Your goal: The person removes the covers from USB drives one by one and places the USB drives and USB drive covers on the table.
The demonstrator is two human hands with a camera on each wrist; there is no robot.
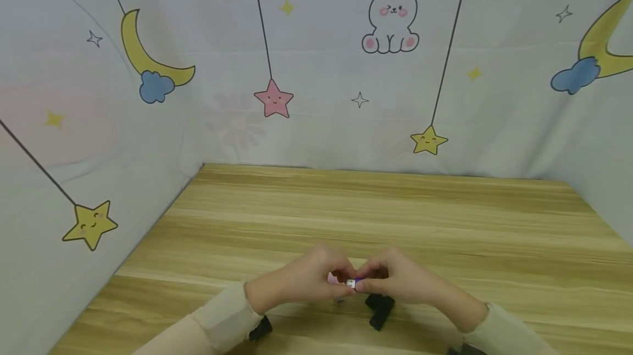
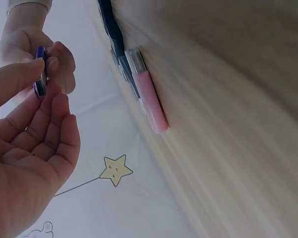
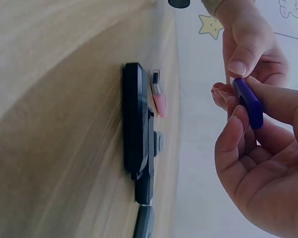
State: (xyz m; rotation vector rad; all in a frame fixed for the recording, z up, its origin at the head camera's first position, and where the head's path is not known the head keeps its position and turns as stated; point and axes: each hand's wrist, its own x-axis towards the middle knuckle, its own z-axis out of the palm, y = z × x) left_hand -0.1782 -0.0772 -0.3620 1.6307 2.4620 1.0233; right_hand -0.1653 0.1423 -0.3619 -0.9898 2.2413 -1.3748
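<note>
Head view, from my remote seat: the left-hand grip (image 1: 316,275) and right-hand grip (image 1: 407,278) meet above the worktop (image 1: 386,212), both closed to a pinch on one small stick (image 1: 351,283). I make out its pale plug end and a trace of purple. Black pieces (image 1: 379,311) lie below the right one. Only this view gives me a dark object (image 1: 260,328) beside the left sleeve (image 1: 225,311).

Left wrist view: thumb and fingertips pinch the stick, seen nearly edge-on; the remaining fingers are loosely bent. I get a pink stick (image 2: 151,101) lying whole on the wood, just beside dark pieces; the head view mostly hides it.

Right wrist view: best look at the purple body, pinched between right thumb and fingers, the left thumb at its pale end. A grey knob (image 3: 159,143) shows beside the black pieces.
</note>
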